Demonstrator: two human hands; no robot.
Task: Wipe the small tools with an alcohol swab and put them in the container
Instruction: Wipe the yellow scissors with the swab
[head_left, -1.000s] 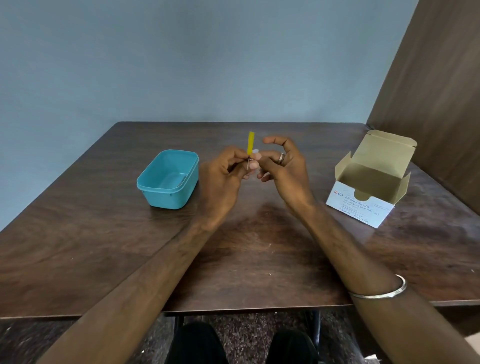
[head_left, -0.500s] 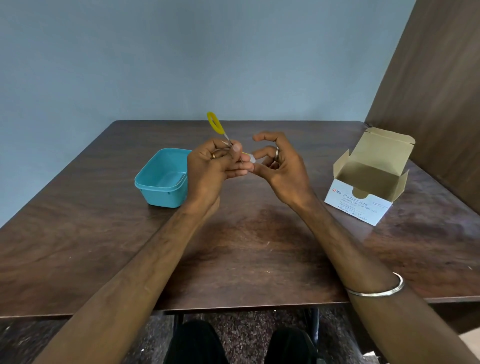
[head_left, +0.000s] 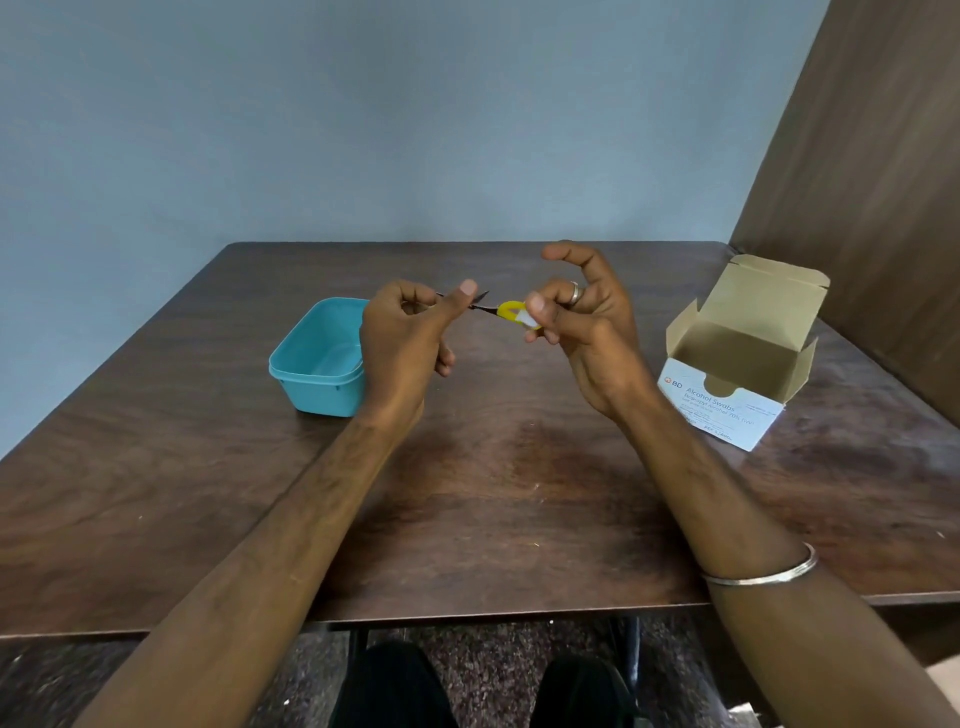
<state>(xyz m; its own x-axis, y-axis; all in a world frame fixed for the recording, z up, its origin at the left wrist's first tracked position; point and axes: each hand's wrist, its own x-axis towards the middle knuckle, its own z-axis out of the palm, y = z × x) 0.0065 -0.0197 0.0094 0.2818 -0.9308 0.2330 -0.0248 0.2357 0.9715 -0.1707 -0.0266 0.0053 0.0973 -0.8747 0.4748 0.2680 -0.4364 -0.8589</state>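
Note:
Small scissors with yellow handles and dark metal blades lie level in the air above the table's middle. My left hand pinches the blade end between thumb and fingers. My right hand pinches a small white alcohol swab against the yellow handle loop, index finger raised and curled. A teal plastic container stands open just left of my left hand; nothing shows inside it.
An open white and cardboard box of alcohol swabs stands at the right of the dark wooden table. A brown panel wall rises beyond it on the right. My knees show below the table's near edge.
My left hand turned the scissors from handle-up to level, handle now pointing right. My right hand brought the swab onto the yellow handle.

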